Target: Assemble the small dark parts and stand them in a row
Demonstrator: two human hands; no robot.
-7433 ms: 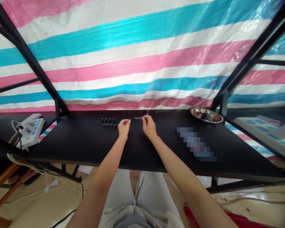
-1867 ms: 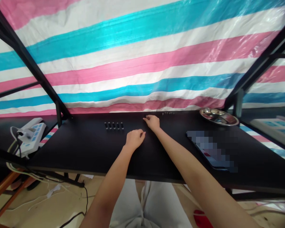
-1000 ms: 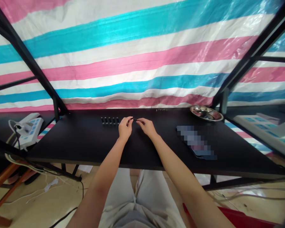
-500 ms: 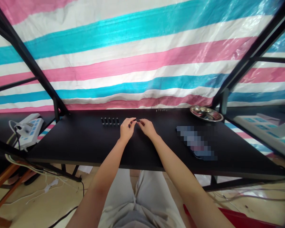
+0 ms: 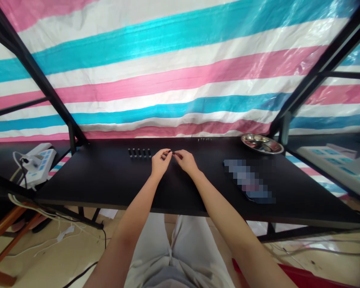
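Observation:
Over the middle of the black table (image 5: 108, 176), my left hand (image 5: 161, 162) and my right hand (image 5: 184, 160) meet at their fingertips. Both are closed in a pinch around a small dark piece (image 5: 173, 153), mostly covered by the fingers; its kind is too small to make out. To the left of my left hand stands a row of several small black cylinders (image 5: 139, 153) with pale lower ends. Toward the back edge, beyond my right hand, lies a row of tiny shiny metal pieces (image 5: 204, 139).
A round steel dish (image 5: 262, 144) sits at the back right. Nearer, a pixelated bluish object (image 5: 249, 182) lies on the table. White power strips (image 5: 41, 166) with cables are at the left. Black frame posts (image 5: 75, 132) rise at both sides, before a striped plastic sheet (image 5: 174, 84).
Both hands stay together in nearly the same place, with only a slight shift of the fingers around the dark piece. The whole view has moved slightly.

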